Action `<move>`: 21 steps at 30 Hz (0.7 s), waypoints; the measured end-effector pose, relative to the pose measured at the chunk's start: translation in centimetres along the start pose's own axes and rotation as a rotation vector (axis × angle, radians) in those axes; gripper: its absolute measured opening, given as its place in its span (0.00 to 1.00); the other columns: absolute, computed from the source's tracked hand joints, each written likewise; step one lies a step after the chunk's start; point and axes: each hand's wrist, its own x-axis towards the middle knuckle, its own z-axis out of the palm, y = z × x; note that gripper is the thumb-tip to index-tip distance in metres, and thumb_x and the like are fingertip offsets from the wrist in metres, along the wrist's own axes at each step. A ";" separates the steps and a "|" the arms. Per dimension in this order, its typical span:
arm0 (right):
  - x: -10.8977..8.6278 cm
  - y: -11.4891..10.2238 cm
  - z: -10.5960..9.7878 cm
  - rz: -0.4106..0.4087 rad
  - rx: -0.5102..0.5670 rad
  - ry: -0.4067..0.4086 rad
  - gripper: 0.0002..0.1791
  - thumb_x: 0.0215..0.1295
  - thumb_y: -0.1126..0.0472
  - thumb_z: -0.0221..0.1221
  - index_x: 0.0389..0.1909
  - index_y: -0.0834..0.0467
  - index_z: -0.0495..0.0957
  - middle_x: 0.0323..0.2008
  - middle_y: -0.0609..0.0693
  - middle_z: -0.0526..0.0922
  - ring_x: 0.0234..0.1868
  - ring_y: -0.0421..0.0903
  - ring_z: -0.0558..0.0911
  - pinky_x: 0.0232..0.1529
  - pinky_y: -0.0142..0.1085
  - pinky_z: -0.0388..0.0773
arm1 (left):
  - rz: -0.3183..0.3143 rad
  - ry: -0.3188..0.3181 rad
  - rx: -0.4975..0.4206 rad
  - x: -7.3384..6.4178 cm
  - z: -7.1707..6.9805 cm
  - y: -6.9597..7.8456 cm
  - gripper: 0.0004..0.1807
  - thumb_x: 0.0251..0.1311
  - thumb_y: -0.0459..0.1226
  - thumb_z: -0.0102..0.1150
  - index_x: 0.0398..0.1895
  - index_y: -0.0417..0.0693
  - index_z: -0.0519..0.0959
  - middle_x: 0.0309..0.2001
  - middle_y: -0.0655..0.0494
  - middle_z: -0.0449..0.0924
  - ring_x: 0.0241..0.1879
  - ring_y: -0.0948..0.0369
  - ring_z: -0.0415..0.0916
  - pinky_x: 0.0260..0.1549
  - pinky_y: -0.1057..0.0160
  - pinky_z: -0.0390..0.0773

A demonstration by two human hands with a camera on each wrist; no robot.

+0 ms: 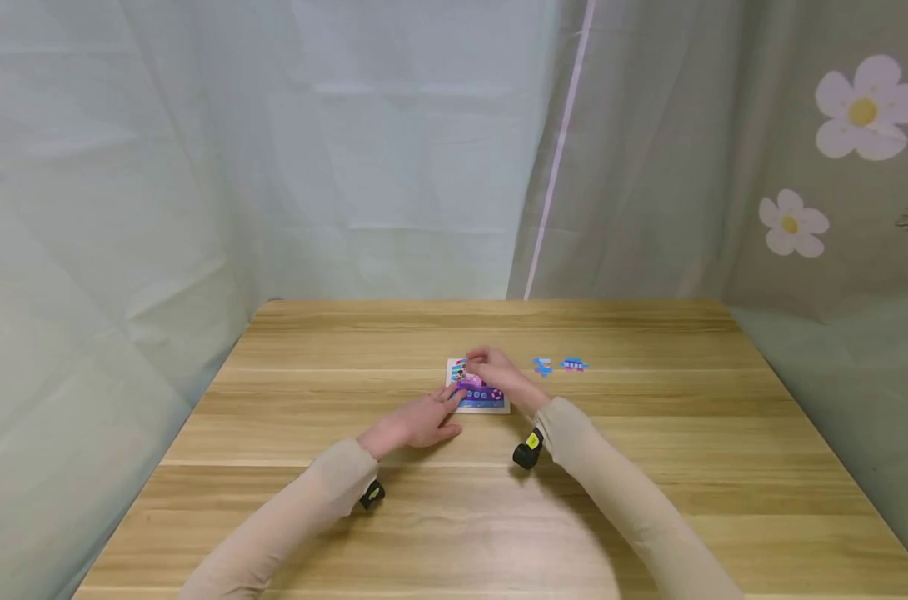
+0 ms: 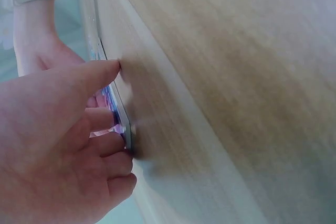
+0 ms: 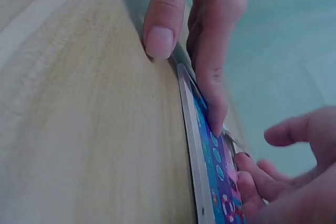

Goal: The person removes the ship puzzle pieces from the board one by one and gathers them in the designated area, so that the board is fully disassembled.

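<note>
A small puzzle board with a pale rim and a purple boat picture lies on the table. My left hand reaches its front left side. In the right wrist view its index finger rests on the picture, with the thumb beside the pale rim. Over the upper right of the board bends my right hand, its fingertips right at the picture. Its thumb stands apart from those fingers. A thin, tilted edge, like that of a puzzle piece, shows by its fingertips; I cannot tell whether they hold it.
Right of the board lie two loose puzzle pieces, a blue one and a blue and purple one. The wooden table extends around them. Pale curtains hang behind and at both sides. Each wrist wears a small black camera.
</note>
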 end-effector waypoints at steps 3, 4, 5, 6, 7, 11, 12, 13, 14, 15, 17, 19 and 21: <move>0.3 -0.2 0.4 0.013 -0.014 0.091 0.25 0.65 0.60 0.58 0.61 0.65 0.69 0.57 0.64 0.77 0.58 0.57 0.77 0.61 0.47 0.74 | -0.002 -0.001 0.009 -0.1 0.0 0.0 0.37 0.71 0.52 0.46 0.76 0.46 0.52 0.77 0.44 0.46 0.74 0.46 0.52 0.72 0.48 0.58; 0.4 -0.2 0.6 0.008 -0.028 0.125 0.24 0.64 0.60 0.59 0.59 0.65 0.71 0.55 0.64 0.79 0.55 0.56 0.79 0.59 0.45 0.76 | -0.005 -0.002 0.013 -0.2 -0.1 0.1 0.37 0.71 0.53 0.45 0.76 0.46 0.51 0.77 0.45 0.45 0.74 0.46 0.52 0.72 0.48 0.58; 0.5 -0.2 0.7 0.005 -0.044 0.154 0.23 0.63 0.60 0.60 0.57 0.65 0.72 0.53 0.63 0.81 0.53 0.55 0.80 0.56 0.44 0.78 | -0.006 0.000 0.016 -0.2 -0.1 0.1 0.37 0.71 0.53 0.45 0.76 0.47 0.51 0.77 0.45 0.45 0.74 0.46 0.52 0.71 0.48 0.58; 0.5 -0.4 0.9 -0.001 -0.061 0.177 0.22 0.62 0.61 0.61 0.56 0.66 0.74 0.50 0.62 0.82 0.50 0.54 0.82 0.53 0.42 0.80 | -0.004 0.004 0.012 -0.2 -0.1 0.1 0.37 0.71 0.52 0.45 0.76 0.46 0.51 0.77 0.44 0.46 0.74 0.46 0.52 0.71 0.48 0.58; 0.6 -0.4 1.0 -0.005 -0.080 0.199 0.20 0.62 0.61 0.62 0.53 0.65 0.76 0.47 0.61 0.84 0.45 0.52 0.83 0.48 0.39 0.81 | -0.002 0.007 0.010 -0.2 -0.1 0.2 0.37 0.71 0.52 0.46 0.76 0.46 0.52 0.77 0.44 0.46 0.74 0.46 0.52 0.71 0.48 0.58; 0.8 -0.6 1.4 -0.016 -0.117 0.248 0.12 0.63 0.62 0.62 0.45 0.64 0.81 0.37 0.57 0.86 0.32 0.45 0.82 0.33 0.29 0.78 | 0.011 0.022 0.011 -0.2 -0.1 0.1 0.37 0.70 0.51 0.47 0.75 0.43 0.53 0.76 0.42 0.48 0.74 0.46 0.53 0.72 0.49 0.58; 0.8 -0.5 1.4 -0.018 -0.108 0.252 0.11 0.63 0.62 0.62 0.44 0.63 0.82 0.37 0.57 0.85 0.32 0.43 0.81 0.31 0.28 0.76 | 0.013 0.023 0.014 -0.2 -0.1 0.1 0.37 0.71 0.51 0.47 0.75 0.43 0.52 0.76 0.41 0.48 0.74 0.46 0.53 0.72 0.49 0.58; 0.9 -0.4 1.2 -0.015 -0.091 0.255 0.11 0.63 0.61 0.62 0.44 0.63 0.82 0.37 0.56 0.85 0.31 0.42 0.80 0.30 0.26 0.75 | 0.016 0.024 0.018 -0.2 -0.1 0.1 0.37 0.71 0.51 0.47 0.75 0.43 0.52 0.76 0.41 0.48 0.74 0.45 0.53 0.72 0.50 0.58; 0.9 -0.4 1.0 -0.013 -0.068 0.253 0.11 0.63 0.61 0.61 0.44 0.62 0.82 0.37 0.56 0.84 0.32 0.42 0.80 0.31 0.26 0.75 | 0.016 0.023 0.019 -0.1 0.0 0.1 0.37 0.71 0.51 0.47 0.75 0.43 0.52 0.76 0.40 0.48 0.74 0.45 0.53 0.72 0.50 0.58; 0.9 -0.3 0.7 -0.014 -0.043 0.247 0.12 0.64 0.61 0.61 0.45 0.63 0.81 0.38 0.56 0.84 0.33 0.43 0.80 0.31 0.26 0.75 | 0.017 0.024 0.014 -0.1 0.1 0.1 0.37 0.71 0.50 0.47 0.75 0.42 0.52 0.76 0.40 0.48 0.74 0.45 0.52 0.72 0.50 0.58; 0.8 -0.2 0.2 -0.013 0.005 0.231 0.12 0.64 0.62 0.60 0.46 0.63 0.81 0.39 0.56 0.83 0.35 0.43 0.79 0.33 0.27 0.76 | 0.011 0.021 -0.008 -0.3 0.2 0.1 0.36 0.71 0.49 0.47 0.75 0.42 0.52 0.76 0.39 0.47 0.74 0.44 0.51 0.72 0.49 0.57; 0.8 -0.2 -0.4 -0.004 0.042 0.225 0.13 0.65 0.62 0.60 0.48 0.63 0.80 0.40 0.56 0.82 0.34 0.42 0.79 0.33 0.27 0.78 | 0.005 0.016 -0.026 -0.4 0.4 0.2 0.36 0.72 0.49 0.45 0.76 0.42 0.50 0.76 0.38 0.45 0.75 0.43 0.49 0.72 0.48 0.56; 0.6 -0.1 -0.9 0.006 0.076 0.225 0.13 0.66 0.63 0.58 0.49 0.64 0.80 0.39 0.56 0.82 0.33 0.41 0.80 0.33 0.27 0.80 | 0.003 0.019 -0.044 -0.4 0.5 0.2 0.35 0.73 0.47 0.45 0.76 0.40 0.50 0.76 0.37 0.44 0.75 0.42 0.47 0.72 0.46 0.55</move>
